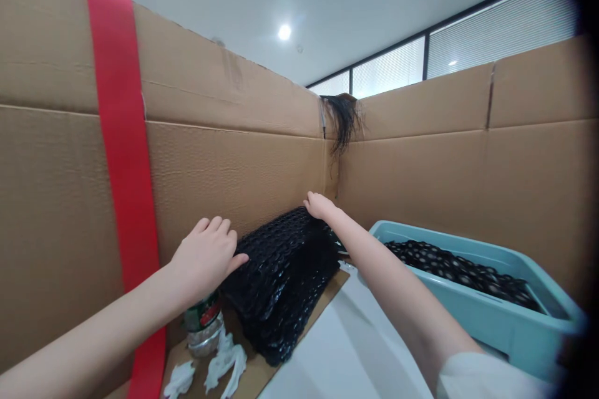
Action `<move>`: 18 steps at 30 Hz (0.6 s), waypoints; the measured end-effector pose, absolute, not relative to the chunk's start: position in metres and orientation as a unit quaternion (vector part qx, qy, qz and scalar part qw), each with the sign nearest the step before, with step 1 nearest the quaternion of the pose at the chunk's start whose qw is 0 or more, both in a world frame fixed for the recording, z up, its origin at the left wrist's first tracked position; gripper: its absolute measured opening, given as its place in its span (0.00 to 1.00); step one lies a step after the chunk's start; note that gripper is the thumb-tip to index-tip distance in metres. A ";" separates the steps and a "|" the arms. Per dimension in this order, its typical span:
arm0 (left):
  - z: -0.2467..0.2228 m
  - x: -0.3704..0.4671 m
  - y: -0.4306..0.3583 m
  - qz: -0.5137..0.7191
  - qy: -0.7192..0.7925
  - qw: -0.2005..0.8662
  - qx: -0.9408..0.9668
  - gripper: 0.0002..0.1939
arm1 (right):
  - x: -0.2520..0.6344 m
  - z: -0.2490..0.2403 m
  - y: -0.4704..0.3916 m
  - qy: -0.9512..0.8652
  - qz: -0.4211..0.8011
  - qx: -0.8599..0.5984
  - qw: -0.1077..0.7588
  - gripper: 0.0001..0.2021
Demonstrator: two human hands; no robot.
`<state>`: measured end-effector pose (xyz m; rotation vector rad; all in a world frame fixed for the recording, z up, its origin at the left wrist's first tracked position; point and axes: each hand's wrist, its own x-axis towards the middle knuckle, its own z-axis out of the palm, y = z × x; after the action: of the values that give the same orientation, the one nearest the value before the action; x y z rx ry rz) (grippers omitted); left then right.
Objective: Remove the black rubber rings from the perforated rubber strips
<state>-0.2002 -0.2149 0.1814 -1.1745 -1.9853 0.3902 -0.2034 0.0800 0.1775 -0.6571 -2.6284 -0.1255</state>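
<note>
A piece of black open-mesh fabric (285,274) is spread between my two hands and hangs down over the cardboard and white surface. My left hand (206,255) is closed at its upper left corner, with the thumb lying along the edge. My right hand (319,206) pinches its upper right corner, close to the box corner. The lower part of the fabric droops in folds. Just beneath my left hand stands a clear bottle (204,327) with a green and red label, its top hidden by the hand.
Tall cardboard walls (234,168) enclose the space, and a red strip (126,156) runs down the left one. Crumpled white tissues (227,365) lie beside the bottle. A light blue bin (468,293) at right holds black dotted fabric (458,271). Black strands (344,121) hang over the corner.
</note>
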 end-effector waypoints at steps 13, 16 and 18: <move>0.171 -0.149 -0.151 0.059 -0.723 0.307 -0.616 0.15 | -0.043 0.166 0.122 -0.911 -0.153 -0.339 0.175 0.17; 0.168 -0.124 -0.128 0.040 -0.693 0.292 -0.657 0.15 | 0.018 0.165 0.143 -0.886 -0.165 -0.407 0.149 0.17; 0.166 -0.104 -0.111 0.034 -0.675 0.273 -0.685 0.15 | 0.065 0.164 0.157 -0.861 -0.173 -0.459 0.135 0.18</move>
<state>-0.1042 -0.1110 0.1663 -1.8426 -1.8158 0.0917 0.0653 0.1568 0.1643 -1.3298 -2.4952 -0.5002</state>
